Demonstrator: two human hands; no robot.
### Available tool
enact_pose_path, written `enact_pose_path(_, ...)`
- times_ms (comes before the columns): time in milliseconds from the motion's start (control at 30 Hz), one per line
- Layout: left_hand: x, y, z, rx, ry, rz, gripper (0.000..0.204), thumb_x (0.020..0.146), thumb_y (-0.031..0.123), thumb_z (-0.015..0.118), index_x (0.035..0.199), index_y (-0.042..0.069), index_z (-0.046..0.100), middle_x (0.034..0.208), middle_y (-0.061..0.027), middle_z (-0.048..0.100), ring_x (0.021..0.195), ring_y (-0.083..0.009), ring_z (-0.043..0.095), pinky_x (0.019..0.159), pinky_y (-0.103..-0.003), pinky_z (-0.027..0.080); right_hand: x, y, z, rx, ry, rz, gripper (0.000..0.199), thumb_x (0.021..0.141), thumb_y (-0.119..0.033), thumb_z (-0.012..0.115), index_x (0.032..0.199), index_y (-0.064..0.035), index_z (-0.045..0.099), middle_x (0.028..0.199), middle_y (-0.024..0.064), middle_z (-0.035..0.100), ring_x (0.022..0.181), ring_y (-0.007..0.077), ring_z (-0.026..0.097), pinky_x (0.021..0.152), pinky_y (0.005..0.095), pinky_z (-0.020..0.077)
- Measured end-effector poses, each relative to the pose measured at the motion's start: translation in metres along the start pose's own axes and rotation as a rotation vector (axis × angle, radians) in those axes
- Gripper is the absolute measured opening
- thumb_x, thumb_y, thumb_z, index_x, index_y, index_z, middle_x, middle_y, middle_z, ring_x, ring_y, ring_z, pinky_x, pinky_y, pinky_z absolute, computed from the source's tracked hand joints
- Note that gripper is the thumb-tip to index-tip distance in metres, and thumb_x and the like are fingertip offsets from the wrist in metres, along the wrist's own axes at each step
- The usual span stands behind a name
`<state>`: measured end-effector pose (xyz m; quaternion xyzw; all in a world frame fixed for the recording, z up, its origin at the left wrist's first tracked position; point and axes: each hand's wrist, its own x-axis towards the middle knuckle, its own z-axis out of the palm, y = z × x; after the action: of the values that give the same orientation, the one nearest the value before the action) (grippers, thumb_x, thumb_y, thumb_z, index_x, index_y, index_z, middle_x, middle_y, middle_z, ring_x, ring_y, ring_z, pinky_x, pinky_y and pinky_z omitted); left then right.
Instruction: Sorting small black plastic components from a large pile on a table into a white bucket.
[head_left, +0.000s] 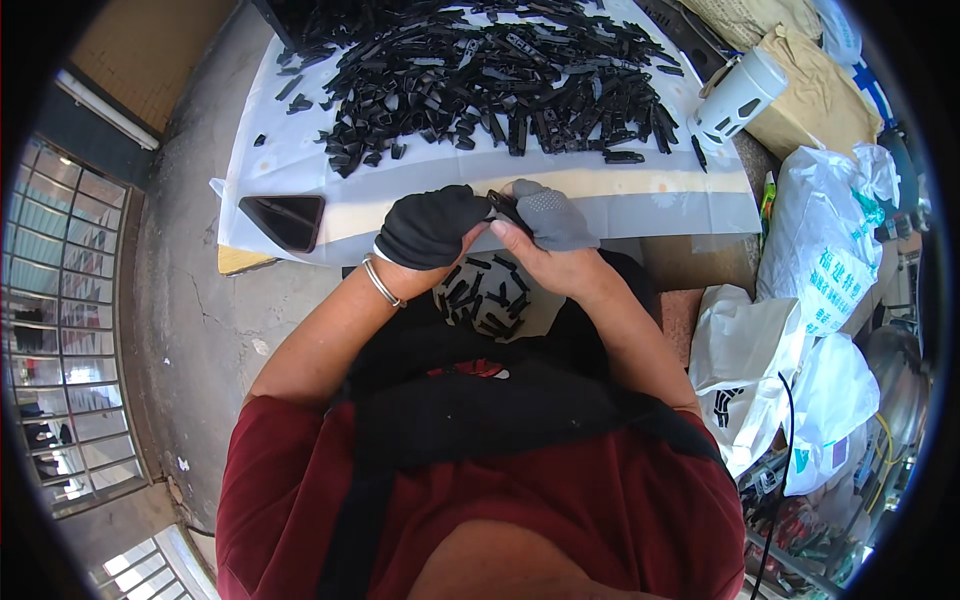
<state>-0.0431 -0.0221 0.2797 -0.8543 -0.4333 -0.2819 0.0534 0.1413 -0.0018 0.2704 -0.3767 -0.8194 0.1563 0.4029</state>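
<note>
My left hand [425, 228], in a black fingerless-style glove, and my right hand [545, 222], in a grey dotted glove, meet just in front of the table edge. Between their fingertips they pinch a small black plastic part [507, 208], its far end partly hidden by the fingers. Below them, at my lap, a pale round container [540, 312] holds several similar black pieces [485, 300]. Beyond the hands, a large heap of black plastic parts [480, 85] covers much of the table.
The table [620, 185] has a pale patterned cover. A dark phone [283, 221] lies at its left front, and a white tumbler [740, 98] stands at the right. White plastic bags [815, 240] crowd the right side. A barred window [70, 320] is at far left.
</note>
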Motion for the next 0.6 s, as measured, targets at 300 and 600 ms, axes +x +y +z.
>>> enact_pose_path(300, -0.017, 0.026, -0.007, -0.932, -0.240, -0.848, 0.059, 0.090, 0.053, 0.029, 0.114, 0.004, 0.053, 0.100, -0.0184, 0.059, 0.092, -0.0270, 0.058, 0.080, -0.028, 0.043, -0.009, -0.020, 0.004, 0.158, -0.094, 0.067, 0.024, 0.081, -0.026, 0.056, 0.080, -0.0020, 0.057, 0.072, 0.0130, 0.057, 0.069, 0.0312, 0.055, 0.062, 0.0390, 0.0427)
enact_pose_path(600, -0.029, 0.003, 0.018, -1.073, -0.137, -0.907, 0.063, 0.090, 0.053, 0.032, 0.107, -0.002, 0.056, 0.094, -0.0175, 0.062, 0.089, -0.0257, 0.058, 0.080, -0.030, 0.043, -0.016, -0.025, -0.015, -0.060, -0.155, -0.011, 0.023, 0.082, -0.025, 0.056, 0.089, -0.0036, 0.061, 0.083, 0.0112, 0.061, 0.075, 0.0293, 0.057, 0.066, 0.0388, 0.0445)
